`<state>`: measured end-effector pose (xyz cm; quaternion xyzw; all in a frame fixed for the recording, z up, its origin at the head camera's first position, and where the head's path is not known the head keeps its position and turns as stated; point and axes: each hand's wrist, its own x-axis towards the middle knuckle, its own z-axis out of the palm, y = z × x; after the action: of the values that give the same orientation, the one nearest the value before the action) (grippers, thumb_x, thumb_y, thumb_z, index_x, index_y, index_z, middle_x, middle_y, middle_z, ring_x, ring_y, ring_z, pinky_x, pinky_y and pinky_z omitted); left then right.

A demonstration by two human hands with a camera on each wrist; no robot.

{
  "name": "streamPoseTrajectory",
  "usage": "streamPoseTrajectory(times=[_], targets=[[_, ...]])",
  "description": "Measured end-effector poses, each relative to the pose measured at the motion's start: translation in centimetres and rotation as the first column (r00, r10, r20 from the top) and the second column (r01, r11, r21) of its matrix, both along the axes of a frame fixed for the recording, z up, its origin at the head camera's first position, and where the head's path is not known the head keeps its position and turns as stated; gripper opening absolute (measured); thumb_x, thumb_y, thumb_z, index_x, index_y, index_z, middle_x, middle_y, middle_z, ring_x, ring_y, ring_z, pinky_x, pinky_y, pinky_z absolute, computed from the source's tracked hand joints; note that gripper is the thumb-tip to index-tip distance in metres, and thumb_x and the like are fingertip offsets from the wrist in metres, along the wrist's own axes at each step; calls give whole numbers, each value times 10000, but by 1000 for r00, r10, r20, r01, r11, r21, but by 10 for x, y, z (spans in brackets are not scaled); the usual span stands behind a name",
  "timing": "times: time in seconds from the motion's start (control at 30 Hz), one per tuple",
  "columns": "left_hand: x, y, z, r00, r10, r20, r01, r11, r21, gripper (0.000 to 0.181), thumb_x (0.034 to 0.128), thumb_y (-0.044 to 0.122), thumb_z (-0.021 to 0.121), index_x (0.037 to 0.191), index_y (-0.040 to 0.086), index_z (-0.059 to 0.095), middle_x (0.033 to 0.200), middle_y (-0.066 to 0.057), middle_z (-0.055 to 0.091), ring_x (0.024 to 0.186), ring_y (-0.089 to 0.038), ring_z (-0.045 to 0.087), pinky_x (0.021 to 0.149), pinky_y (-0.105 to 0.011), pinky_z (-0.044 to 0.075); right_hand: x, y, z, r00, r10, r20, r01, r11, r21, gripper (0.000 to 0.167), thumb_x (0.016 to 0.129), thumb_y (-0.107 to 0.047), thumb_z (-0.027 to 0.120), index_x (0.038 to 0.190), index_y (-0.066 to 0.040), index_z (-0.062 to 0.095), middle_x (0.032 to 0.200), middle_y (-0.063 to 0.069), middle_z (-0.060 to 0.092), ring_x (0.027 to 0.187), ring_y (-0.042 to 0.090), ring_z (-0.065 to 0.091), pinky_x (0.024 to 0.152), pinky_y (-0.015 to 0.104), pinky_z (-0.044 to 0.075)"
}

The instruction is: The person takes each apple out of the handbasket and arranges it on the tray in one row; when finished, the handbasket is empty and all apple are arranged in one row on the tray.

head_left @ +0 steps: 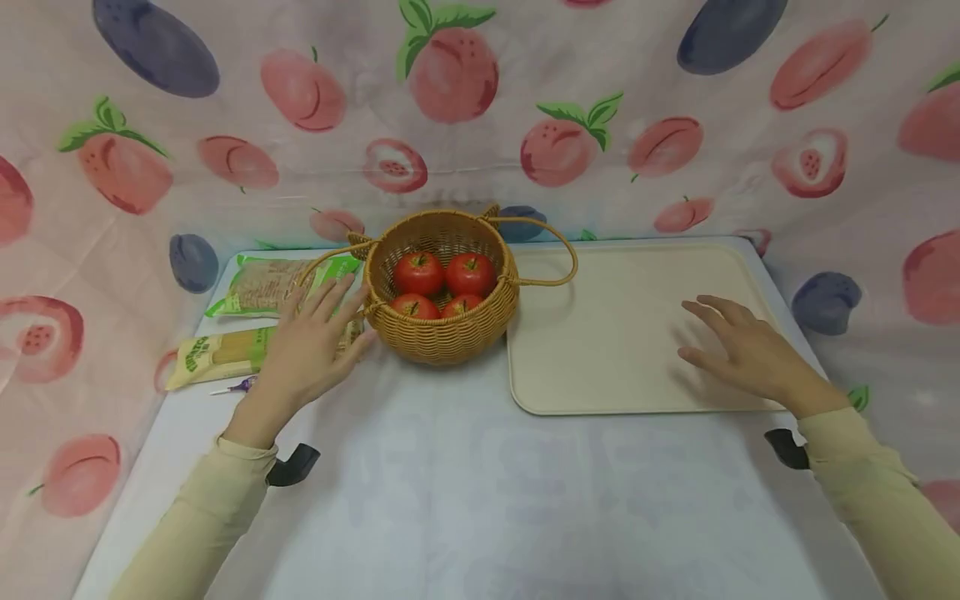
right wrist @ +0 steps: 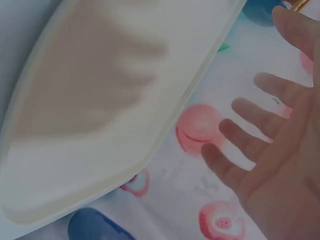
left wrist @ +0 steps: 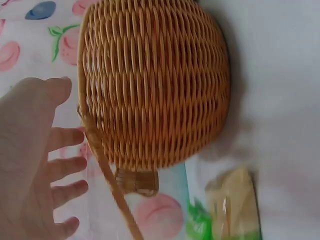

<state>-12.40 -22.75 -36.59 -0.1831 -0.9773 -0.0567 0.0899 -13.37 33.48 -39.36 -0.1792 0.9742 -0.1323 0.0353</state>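
Note:
A round wicker basket [head_left: 442, 342] with two looped handles stands near the back of the table, several red apples [head_left: 418, 273] inside it. My left hand [head_left: 311, 346] hovers at the basket's left side, fingers spread, close to the left handle [left wrist: 107, 175]; it holds nothing. In the left wrist view the woven wall [left wrist: 155, 85] fills the middle, and the fingers lie beside the handle without curling round it. Over the right part of a flat cream tray [head_left: 592, 367] my right hand [head_left: 738, 346] is raised with fingers extended. Its shadow falls on the tray in the right wrist view.
Left of the basket lie a green-edged food packet [head_left: 258, 287] and a yellow packet [head_left: 225, 354], partly behind my left hand. A small purple-and-white item [head_left: 242, 386] sits by the yellow one. Fruit-printed cloth [head_left: 450, 150] rises behind the table.

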Motion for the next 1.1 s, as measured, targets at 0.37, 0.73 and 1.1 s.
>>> streamPoseTrajectory(times=[0.37,0.73,1.1], targets=[[22,31,-14,967,-161,-196,197,964,178,572,859,331,645,1382,169,478,1453,-83,437,1348,-302,383,1101,-519,264,-14,-25,3,994,99,-48,-102,994,-49,558,887,-353,636,1360,-123,451,1392,165,429,1274,382,396,971,588,357],[39,57,-33,928,-229,-293,323,886,333,456,832,209,658,1276,144,573,1441,-91,433,1260,-278,460,997,-482,381,-31,-51,6,979,167,-115,-176,982,-71,482,896,-325,630,1317,-136,488,1332,116,488,1242,326,453,982,539,380],[47,82,-59,917,-314,-245,391,826,407,434,856,188,638,1284,169,568,1395,-65,482,1315,-236,423,1035,-433,370,-36,-76,16,976,207,-71,-215,967,-136,425,915,-339,605,1304,-204,498,1302,14,509,1233,221,476,995,474,401]])
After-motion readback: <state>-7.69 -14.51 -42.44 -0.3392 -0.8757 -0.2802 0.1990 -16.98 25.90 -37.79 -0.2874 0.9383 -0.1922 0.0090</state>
